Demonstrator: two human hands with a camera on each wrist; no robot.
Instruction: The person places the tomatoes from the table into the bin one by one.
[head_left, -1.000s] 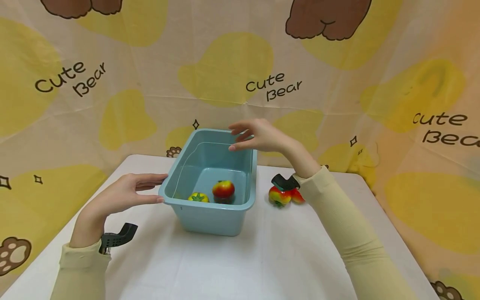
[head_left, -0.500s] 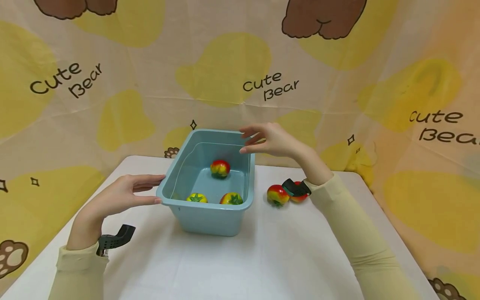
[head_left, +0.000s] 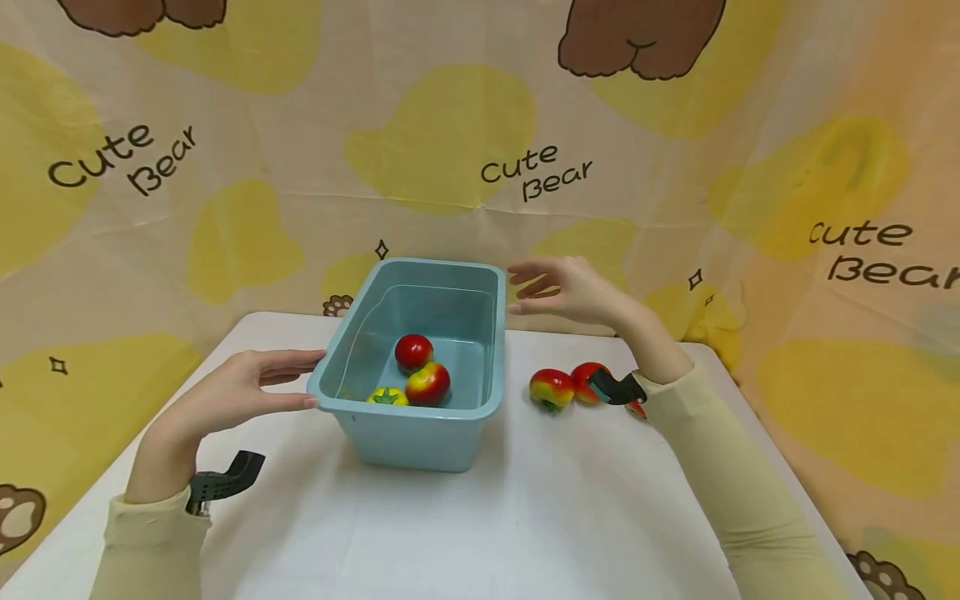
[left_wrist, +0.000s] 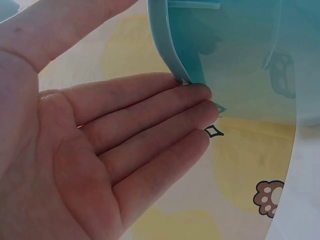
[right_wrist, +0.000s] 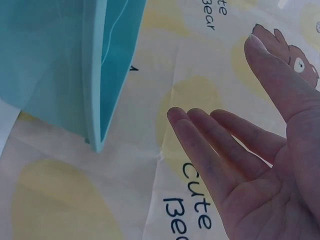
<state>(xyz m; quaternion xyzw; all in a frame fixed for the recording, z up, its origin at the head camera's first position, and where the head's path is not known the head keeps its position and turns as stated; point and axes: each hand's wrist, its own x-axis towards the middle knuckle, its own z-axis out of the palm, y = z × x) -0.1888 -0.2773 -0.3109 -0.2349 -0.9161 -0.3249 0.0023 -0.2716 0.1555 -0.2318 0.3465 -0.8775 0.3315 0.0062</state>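
Note:
A light blue plastic bin stands on the table in the head view. Inside it lie a red fruit, a red-and-yellow fruit and a yellow fruit with a green leafy top; their exact kind is unclear. My left hand touches the bin's left rim, its fingers straight; the left wrist view shows the fingertips right at the rim. Just beyond the bin's right rim, my right hand is raised and holds nothing. Its fingers are spread loosely in the right wrist view.
Right of the bin, a red-and-yellow fruit and a redder one lie side by side on the white table. Another fruit is partly hidden by the right wrist's black mount. A patterned cloth hangs behind.
My right hand has moved right, from over the bin to outside its right rim. Fruits in the bin have rolled; one at the back came forward. The left hand keeps touching the rim.

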